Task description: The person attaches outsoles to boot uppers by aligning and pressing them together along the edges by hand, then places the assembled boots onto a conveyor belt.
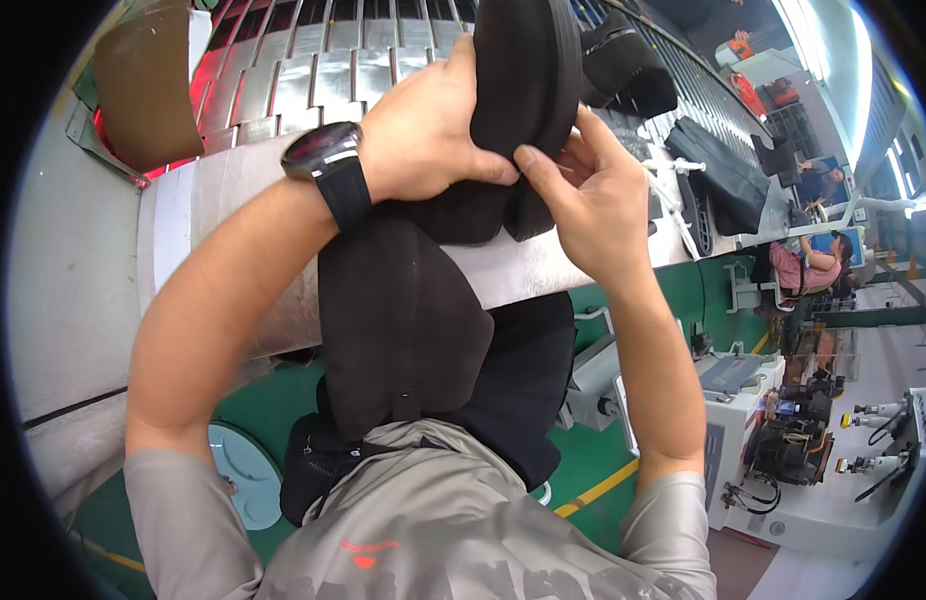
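Observation:
A black boot [523, 75] is held up in front of me at the near edge of the conveyor, its sole turned partly toward me. My left hand [428, 130], with a black watch on the wrist, wraps one side of the boot, thumb pressed near the heel. On the other side my right hand [595, 190] has thumb and fingers closed at the sole's edge near the heel. A wide dark piece [403, 320], apparently the boot's shaft, hangs below my hands over my lap. Some of the fingers are hidden behind the boot.
The slatted metal conveyor [293, 85] runs along the front, with another black shoe [628, 75] and a flat-lying black boot [718, 175] on it. A brown panel [148, 85] stands at left. A blue-grey round stool [245, 475] and machines [743, 420] flank me. A person [808, 265] sits farther off.

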{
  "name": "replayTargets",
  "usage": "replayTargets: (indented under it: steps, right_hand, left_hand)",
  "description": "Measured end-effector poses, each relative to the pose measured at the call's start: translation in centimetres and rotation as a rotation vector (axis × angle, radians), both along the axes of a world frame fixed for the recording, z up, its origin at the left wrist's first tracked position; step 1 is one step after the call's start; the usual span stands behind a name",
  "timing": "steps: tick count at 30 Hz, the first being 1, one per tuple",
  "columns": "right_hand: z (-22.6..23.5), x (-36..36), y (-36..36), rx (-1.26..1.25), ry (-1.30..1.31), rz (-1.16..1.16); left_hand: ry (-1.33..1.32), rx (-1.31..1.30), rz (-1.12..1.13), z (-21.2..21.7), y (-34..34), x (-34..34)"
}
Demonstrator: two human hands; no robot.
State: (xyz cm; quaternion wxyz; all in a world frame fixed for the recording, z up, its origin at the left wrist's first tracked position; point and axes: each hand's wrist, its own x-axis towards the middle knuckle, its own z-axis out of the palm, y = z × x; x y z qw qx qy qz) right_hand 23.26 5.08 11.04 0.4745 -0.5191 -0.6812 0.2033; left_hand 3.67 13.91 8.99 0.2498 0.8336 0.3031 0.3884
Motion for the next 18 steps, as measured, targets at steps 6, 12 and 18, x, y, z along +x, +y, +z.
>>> replayTargets:
  steps: [6, 12, 18]
  right_hand:
    - [0.2, -0.9, 0.2, -0.027, -0.032, -0.026]
    - [-0.1, -1.1, 0.4, 0.03, -0.113, -0.029]
    - [-0.3, -1.6, -0.2, 0.21, -0.423, -0.13]
  left_hand:
    - [0.002, -0.147, -0.01, 1.0, -0.7, -0.8]
    - [-0.27, 0.225, -0.081, 1.3, -1.8, -0.4]
    - [-0.132, -0.027, -0.208, 1.5, -0.8, -1.2]
